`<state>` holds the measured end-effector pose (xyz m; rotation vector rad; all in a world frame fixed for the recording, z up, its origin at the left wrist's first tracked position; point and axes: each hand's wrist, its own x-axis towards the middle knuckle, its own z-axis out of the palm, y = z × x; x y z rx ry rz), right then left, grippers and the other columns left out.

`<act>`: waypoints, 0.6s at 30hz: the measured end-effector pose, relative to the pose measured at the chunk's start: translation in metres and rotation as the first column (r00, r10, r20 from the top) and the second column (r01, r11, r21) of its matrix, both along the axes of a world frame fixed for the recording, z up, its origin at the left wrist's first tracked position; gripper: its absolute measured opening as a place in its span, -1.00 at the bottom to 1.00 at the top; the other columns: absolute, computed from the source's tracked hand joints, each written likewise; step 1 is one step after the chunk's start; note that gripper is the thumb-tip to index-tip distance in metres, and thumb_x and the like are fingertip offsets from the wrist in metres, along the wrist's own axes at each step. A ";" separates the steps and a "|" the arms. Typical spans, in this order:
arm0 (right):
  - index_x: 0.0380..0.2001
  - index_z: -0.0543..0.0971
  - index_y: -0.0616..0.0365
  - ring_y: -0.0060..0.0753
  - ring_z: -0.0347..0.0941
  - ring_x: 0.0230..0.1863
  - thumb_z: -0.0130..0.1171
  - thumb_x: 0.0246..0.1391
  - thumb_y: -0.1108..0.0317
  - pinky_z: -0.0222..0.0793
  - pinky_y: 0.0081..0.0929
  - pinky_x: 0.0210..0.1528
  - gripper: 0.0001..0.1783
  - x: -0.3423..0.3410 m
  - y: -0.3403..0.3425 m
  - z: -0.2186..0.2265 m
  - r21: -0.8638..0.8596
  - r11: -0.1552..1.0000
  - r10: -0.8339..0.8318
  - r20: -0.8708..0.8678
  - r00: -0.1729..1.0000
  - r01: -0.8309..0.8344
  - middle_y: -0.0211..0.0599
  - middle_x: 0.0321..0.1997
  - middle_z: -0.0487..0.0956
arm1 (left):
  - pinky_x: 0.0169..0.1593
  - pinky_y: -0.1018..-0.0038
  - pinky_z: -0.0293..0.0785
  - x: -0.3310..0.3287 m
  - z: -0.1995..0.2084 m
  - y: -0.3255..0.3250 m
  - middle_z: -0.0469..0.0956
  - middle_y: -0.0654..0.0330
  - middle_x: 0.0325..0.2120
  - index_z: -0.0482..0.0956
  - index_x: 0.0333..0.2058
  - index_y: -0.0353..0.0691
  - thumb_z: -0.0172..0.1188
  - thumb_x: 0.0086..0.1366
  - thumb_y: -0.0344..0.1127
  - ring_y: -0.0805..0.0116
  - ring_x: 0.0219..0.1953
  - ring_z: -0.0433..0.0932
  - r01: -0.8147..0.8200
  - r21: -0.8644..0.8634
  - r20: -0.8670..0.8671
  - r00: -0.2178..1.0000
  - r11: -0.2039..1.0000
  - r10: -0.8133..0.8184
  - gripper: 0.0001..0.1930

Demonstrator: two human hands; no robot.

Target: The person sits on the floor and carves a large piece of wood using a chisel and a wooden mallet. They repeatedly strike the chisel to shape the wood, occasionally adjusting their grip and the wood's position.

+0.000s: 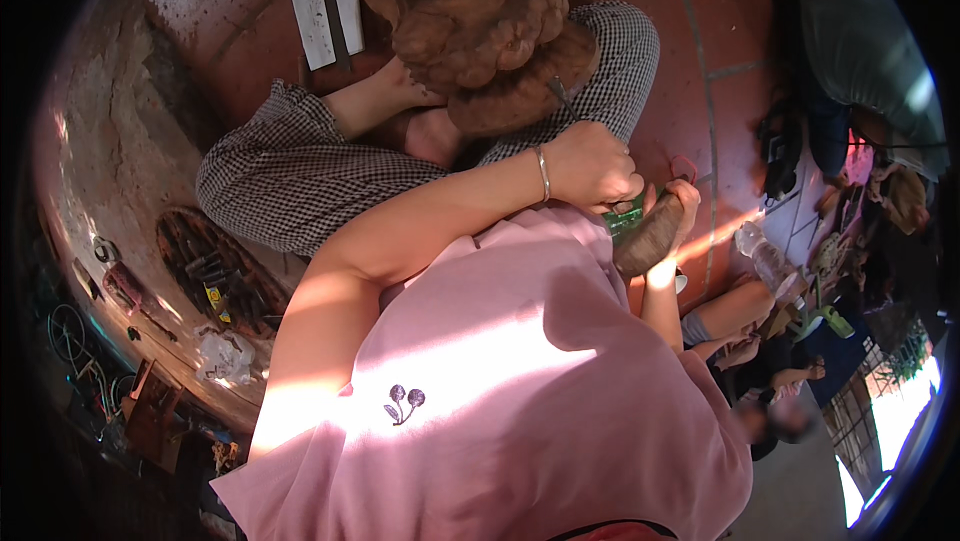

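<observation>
A carved brown wood piece (480,21) with rounded, petal-like lobes rests by my crossed legs in checked trousers. My left hand (592,166), a bangle at its wrist, is closed round a carving chisel (563,96). The chisel's dark metal shaft points up to the lower edge of the carving. Just right of it, my right hand (683,206) is wrapped round a brown, rounded wooden mallet (650,239). Between the two hands shows something green and shiny (626,219), partly hidden, which I cannot make out.
To the left, a big wooden slab (110,151) bears a heap of dark tools (215,266) and a clear plastic bag (225,356). White strips (312,21) lie on the red tiled floor (690,1). A plastic bottle (765,253) and other people (870,51) are on the right.
</observation>
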<state>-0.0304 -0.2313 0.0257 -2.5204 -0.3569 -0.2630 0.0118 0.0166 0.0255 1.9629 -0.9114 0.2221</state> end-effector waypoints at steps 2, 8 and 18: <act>-0.25 0.45 0.18 -0.17 0.43 -0.18 0.41 -0.26 0.63 0.36 -0.31 -0.10 -0.55 0.002 0.002 0.003 -0.041 0.999 -0.002 -0.004 1.000 0.001 -0.20 -0.24 0.48 | -0.60 0.33 0.38 0.002 0.002 0.001 0.39 0.31 -0.73 0.40 -0.66 -0.02 0.27 -0.10 -0.04 0.29 -0.61 0.49 0.005 0.000 -0.004 1.000 1.000 -0.005 -0.73; -0.24 0.45 0.17 -0.17 0.43 -0.22 0.42 -0.26 0.61 0.37 -0.32 -0.12 -0.53 0.002 0.002 -0.008 -0.012 1.000 0.025 0.000 1.000 -0.025 -0.20 -0.26 0.47 | -0.62 0.33 0.39 0.002 0.007 0.001 0.40 0.29 -0.75 0.41 -0.66 -0.04 0.25 -0.08 -0.05 0.28 -0.63 0.50 0.010 0.063 -0.025 1.000 0.998 -0.008 -0.74; -0.27 0.41 0.13 -0.23 0.45 -0.29 0.40 -0.27 0.61 0.39 -0.34 -0.19 -0.54 0.002 0.013 -0.001 -0.021 0.999 -0.036 0.005 0.999 0.036 -0.25 -0.30 0.47 | -0.64 0.34 0.36 -0.005 0.011 0.009 0.40 0.32 -0.74 0.41 -0.67 -0.02 0.23 -0.10 -0.13 0.33 -0.65 0.48 0.027 -0.014 -0.025 0.999 1.000 -0.027 -0.80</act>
